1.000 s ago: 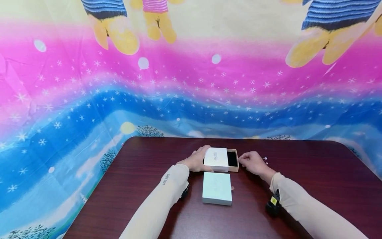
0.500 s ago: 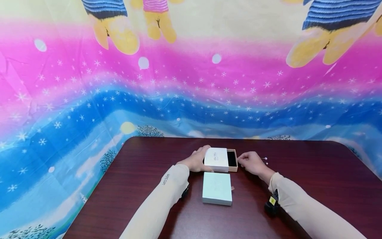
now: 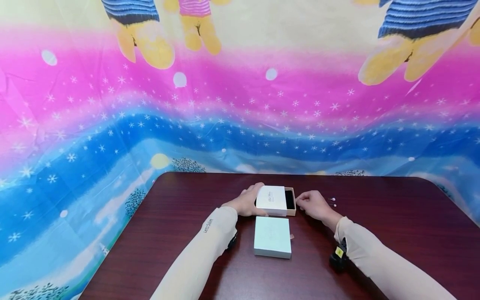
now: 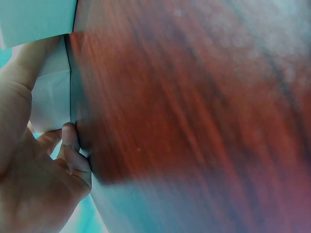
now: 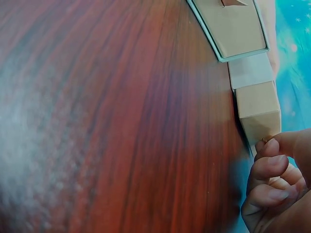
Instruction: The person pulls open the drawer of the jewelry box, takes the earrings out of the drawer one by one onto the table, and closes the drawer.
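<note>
A white drawer-style gift box (image 3: 271, 200) lies on the table, its tan inner drawer (image 5: 260, 124) part way out to the right with black lining showing. My left hand (image 3: 246, 201) grips the left end of the sleeve, thumb at the near side and fingers round the far side. At the drawer's outer end is my right hand (image 3: 314, 204), thumb and index finger pinched together; a small brownish bit, like a pull tab, shows between the fingertips. A pale green drawer box (image 3: 272, 236) with a small ribbon tab (image 3: 292, 237) sits closed just in front.
Two small pearl-tipped pieces (image 3: 333, 201) lie on the dark red wooden table (image 3: 390, 216) right behind the right hand. A printed cloth backdrop (image 3: 240, 104) hangs past the table's far edge.
The drawer has slid left, deeper into the white sleeve, so less black lining shows. My right hand has moved left with it; the left hand has kept its place.
</note>
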A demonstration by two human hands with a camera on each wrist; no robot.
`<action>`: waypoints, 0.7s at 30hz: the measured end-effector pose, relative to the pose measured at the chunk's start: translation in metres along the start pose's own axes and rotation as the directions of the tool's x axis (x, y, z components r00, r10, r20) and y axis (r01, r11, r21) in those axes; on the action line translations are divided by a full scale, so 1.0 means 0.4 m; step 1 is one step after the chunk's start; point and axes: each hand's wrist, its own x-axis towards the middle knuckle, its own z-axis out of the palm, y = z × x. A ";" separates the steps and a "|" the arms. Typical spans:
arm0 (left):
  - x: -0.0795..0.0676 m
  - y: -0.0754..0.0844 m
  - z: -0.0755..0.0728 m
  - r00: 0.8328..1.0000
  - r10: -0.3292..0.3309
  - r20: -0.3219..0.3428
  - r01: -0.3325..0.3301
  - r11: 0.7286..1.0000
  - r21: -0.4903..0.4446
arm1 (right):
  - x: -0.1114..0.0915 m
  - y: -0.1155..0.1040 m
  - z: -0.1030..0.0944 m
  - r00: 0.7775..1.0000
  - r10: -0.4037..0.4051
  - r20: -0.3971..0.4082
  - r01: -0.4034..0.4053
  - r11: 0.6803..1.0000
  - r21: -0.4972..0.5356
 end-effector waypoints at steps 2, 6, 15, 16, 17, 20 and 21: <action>0.000 0.000 0.000 1.000 0.003 -0.001 -0.003 1.000 0.004 | 0.000 -0.001 0.001 1.000 -0.002 0.002 0.002 1.000 -0.003; 0.001 0.000 0.000 1.000 0.009 -0.006 -0.009 1.000 0.011 | 0.000 -0.003 0.003 1.000 -0.005 -0.004 0.005 1.000 -0.012; 0.005 -0.004 0.001 1.000 0.025 -0.014 -0.024 1.000 0.017 | 0.006 -0.006 0.010 1.000 -0.008 -0.017 0.007 1.000 -0.022; 0.005 -0.005 0.001 1.000 0.024 -0.015 -0.024 1.000 0.017 | 0.007 -0.006 0.010 1.000 -0.005 -0.018 0.005 1.000 -0.022; 0.005 -0.005 0.002 1.000 0.024 -0.016 -0.024 1.000 0.017 | 0.008 -0.006 0.011 1.000 -0.003 -0.017 0.003 1.000 -0.022; 0.007 -0.006 0.003 1.000 0.025 -0.016 -0.025 1.000 0.016 | 0.008 -0.008 0.013 1.000 0.006 -0.018 -0.007 1.000 -0.013; 0.006 -0.006 0.003 1.000 0.024 -0.016 -0.024 1.000 0.016 | 0.008 -0.009 0.014 1.000 0.006 -0.015 -0.006 1.000 -0.012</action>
